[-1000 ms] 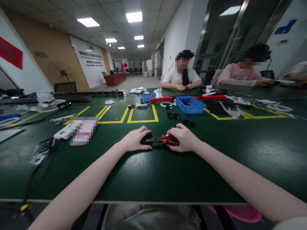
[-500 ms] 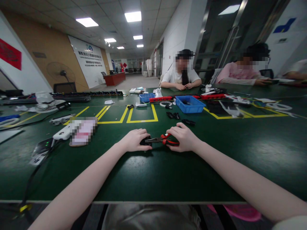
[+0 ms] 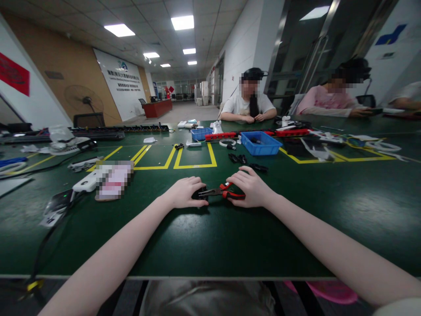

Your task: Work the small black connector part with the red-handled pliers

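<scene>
My left hand (image 3: 185,193) is closed round a small black object (image 3: 198,193), most of it hidden by the fingers, so its kind is unclear. Red-and-black long-nose pliers (image 3: 226,192) are gripped by their handles in my right hand (image 3: 249,188). Their metal jaws point left and reach the black object; whether they pinch any part of it I cannot make out. Both hands are low over the green table (image 3: 210,250). Just beyond my right hand lie several small black pieces (image 3: 241,159), one of them a bundled black cable-like piece (image 3: 258,168).
Past the hands stand a blue bin (image 3: 261,144) and a smaller blue bin (image 3: 201,133), near a red strip (image 3: 221,136). Leftward lie a phone-like item (image 3: 115,181) and a white power bank-like device (image 3: 86,182) with a cable. A person (image 3: 249,102) sits opposite.
My right hand's fingers have shifted slightly on the plier handles, which sit a little closer together. My left hand and the black object stay in place.
</scene>
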### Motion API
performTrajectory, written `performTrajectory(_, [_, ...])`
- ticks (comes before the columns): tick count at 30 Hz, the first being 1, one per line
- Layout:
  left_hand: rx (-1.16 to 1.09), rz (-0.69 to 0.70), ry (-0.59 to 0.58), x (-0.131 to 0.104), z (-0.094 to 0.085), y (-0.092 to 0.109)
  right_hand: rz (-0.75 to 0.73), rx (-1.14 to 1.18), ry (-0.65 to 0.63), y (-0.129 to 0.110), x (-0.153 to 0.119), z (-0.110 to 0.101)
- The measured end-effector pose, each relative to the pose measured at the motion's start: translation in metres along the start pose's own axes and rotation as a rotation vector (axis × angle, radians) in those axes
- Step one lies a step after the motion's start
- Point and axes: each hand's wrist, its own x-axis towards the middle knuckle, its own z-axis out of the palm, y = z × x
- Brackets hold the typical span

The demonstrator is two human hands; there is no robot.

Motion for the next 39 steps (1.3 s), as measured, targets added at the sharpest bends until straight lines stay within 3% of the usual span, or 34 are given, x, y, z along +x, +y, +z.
performTrajectory(24, [-0.037,-0.003,-0.001,0.0013,-0.0001,-0.0023,-0.007,-0.123,0.033,0.0036,-0.0003,0.0060])
performTrajectory(39, [-0.056,-0.012,0.006,0.0009,0.0014,-0.0040,-0.010,-0.067,0.002,0.0015,0.0003,0.0066])
